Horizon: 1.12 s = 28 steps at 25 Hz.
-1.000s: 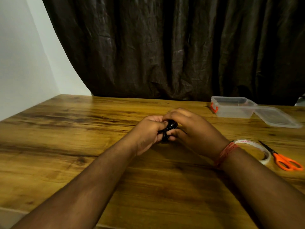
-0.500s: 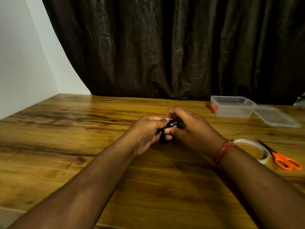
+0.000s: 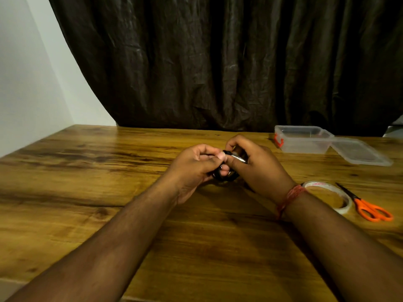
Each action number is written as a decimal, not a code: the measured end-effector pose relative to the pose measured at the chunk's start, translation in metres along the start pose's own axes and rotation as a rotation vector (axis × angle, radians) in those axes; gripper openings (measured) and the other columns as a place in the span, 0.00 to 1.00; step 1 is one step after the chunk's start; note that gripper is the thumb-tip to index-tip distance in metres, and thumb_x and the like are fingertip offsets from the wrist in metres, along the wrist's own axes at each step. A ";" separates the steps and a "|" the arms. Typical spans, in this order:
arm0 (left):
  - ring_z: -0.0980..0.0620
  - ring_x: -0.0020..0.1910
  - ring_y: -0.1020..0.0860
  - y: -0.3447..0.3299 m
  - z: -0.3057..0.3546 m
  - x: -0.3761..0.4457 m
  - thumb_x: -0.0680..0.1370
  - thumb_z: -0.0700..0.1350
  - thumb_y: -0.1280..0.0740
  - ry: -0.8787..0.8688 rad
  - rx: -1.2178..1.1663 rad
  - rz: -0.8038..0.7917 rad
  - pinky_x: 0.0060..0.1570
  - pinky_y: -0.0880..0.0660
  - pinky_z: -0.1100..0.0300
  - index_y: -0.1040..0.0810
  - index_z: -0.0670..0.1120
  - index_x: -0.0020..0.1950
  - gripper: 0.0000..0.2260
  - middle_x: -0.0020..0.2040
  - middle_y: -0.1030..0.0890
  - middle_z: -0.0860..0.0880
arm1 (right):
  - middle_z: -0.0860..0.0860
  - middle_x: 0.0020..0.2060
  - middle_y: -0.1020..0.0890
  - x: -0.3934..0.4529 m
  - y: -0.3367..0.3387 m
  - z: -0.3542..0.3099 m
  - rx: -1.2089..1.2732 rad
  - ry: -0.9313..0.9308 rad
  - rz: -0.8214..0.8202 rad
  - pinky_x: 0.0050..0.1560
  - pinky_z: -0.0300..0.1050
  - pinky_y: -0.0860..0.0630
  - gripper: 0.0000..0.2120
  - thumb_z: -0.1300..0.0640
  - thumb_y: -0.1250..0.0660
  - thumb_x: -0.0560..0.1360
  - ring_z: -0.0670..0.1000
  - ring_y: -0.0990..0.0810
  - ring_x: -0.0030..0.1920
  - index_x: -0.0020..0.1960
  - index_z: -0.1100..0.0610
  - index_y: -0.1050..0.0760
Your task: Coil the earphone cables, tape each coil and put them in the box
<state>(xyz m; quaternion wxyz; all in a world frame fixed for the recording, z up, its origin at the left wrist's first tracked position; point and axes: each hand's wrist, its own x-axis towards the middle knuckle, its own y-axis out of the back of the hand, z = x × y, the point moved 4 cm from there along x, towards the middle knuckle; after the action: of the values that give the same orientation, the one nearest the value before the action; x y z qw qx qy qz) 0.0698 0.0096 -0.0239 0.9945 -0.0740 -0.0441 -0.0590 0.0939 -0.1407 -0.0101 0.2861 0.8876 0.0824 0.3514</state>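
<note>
both hands are holding the black earphone coil (image 3: 224, 176) just above the wooden table (image 3: 109, 171): the left hand (image 3: 194, 168) is gripping it with curled fingers, the right hand (image 3: 255, 166) is pinching its top. the clear box (image 3: 303, 139) is standing open at the far right, well apart from the hands, and the tape roll (image 3: 340, 198) is lying beside the orange scissors (image 3: 368, 209).

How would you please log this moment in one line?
both hands grip black earphone coil | tape roll, scissors idle | box open

black cable coil (image 3: 224, 177) mostly hidden between both hands, tape roll (image 3: 340, 199) partly behind right wrist
</note>
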 end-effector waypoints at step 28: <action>0.54 0.33 0.18 0.004 0.004 0.003 0.76 0.31 0.33 -0.040 0.000 0.034 0.37 0.19 0.62 0.23 0.40 0.47 0.05 0.33 0.17 0.47 | 0.50 0.40 0.17 0.001 -0.006 0.000 0.567 -0.161 -0.101 0.45 0.42 0.20 0.12 0.67 0.29 0.72 0.50 0.17 0.42 0.47 0.50 0.20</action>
<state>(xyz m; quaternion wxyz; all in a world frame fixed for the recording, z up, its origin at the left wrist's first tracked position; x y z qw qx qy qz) 0.0727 0.0135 -0.0200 0.9943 -0.0759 -0.0628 -0.0407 0.0952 -0.1356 -0.0126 0.0494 0.9519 0.1984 0.2283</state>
